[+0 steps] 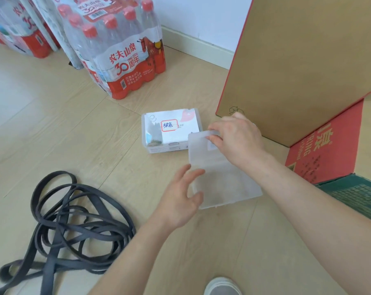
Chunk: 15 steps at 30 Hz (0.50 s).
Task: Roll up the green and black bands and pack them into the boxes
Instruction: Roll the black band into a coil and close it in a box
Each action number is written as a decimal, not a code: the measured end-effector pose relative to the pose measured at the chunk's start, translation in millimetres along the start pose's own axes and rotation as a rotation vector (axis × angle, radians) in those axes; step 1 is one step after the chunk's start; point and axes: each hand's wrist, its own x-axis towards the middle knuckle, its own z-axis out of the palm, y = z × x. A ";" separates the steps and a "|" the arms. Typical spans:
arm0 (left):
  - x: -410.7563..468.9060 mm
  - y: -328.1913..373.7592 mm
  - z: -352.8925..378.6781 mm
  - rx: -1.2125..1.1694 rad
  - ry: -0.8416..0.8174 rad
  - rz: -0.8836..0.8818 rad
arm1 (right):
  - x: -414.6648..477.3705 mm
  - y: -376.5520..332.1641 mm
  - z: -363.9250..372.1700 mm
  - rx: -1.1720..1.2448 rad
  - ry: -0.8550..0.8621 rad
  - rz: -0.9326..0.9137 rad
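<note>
Fingers [214, 138] of the right hand [236, 139] pinch the far edge of a thin plastic lid [199, 145], with the thumb under it. The lid looks lifted a bit at that edge. It belongs to a small see-through box [229, 186] with milky, smooth walls and square corners, which sits on the pale wooden floor [52, 135]. The left hand [180, 199] is spread wide and loose, its fingers and thumb resting against the left side of that box. Just behind sits a second clear box [171, 143], closed, with a white card inside and a red-edged sticker [169, 125] with blue writing on top. Something dark green shows through its left side, but I cannot tell what it is. The black bands [73, 220] lie in a loose, tangled heap of flat, rubbery loops on the floor, well to the left of both hands, touching neither. Shiny wrapped packs of water bottles [120, 52] with red caps stand at the back, and a tall brown cardboard box [297, 60] stands on the right.
</note>
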 end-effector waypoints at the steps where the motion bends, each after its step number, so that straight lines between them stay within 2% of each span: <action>1: -4.9 -4.1 2.7 0.035 -0.040 -0.036 | 0.9 -0.6 0.4 -0.003 0.014 0.012; 3: -19.3 -10.2 -0.7 0.059 -0.053 -0.098 | 1.0 -2.5 1.1 -0.007 0.043 0.061; 8: -85.6 -36.6 -37.4 0.224 0.156 -0.138 | -10.3 -14.8 10.0 -0.003 0.065 0.131; 12: -147.1 -79.3 -61.3 0.477 0.252 -0.230 | -43.1 -61.3 20.2 0.185 0.176 -0.027; 13: -161.5 -91.2 -64.3 0.522 0.237 -0.264 | -55.9 -80.1 24.7 0.270 0.110 -0.102; 15: -184.2 -112.0 -65.6 0.597 0.127 -0.355 | -87.0 -122.6 37.6 0.377 -0.198 -0.286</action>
